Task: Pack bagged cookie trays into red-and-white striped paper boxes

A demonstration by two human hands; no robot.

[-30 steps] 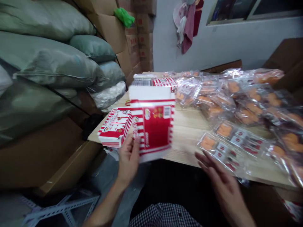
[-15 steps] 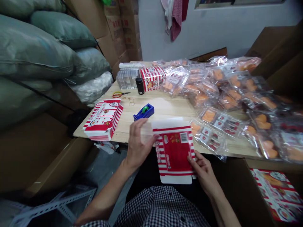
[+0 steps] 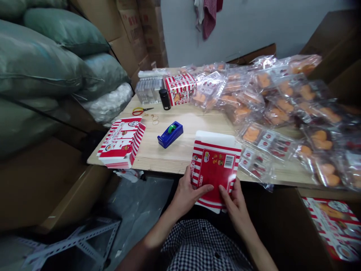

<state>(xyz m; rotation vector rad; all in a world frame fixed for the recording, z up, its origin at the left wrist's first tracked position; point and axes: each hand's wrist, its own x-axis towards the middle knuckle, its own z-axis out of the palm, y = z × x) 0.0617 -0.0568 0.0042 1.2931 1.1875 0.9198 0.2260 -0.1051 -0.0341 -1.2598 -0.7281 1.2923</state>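
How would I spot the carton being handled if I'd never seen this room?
Start from the pale wooden table. At its near edge, the left hand and right hand hold a red-and-white carton, barcode showing. Unlike the striped stack at the left, it's held.

Green sacks [image 3: 36, 71] lie piled at the upper left, cardboard cartons [image 3: 153, 32] stand stacked beside them, a pink towel [image 3: 209, 19] hangs at top centre, and a metal frame [image 3: 73, 240] stands at lower left.
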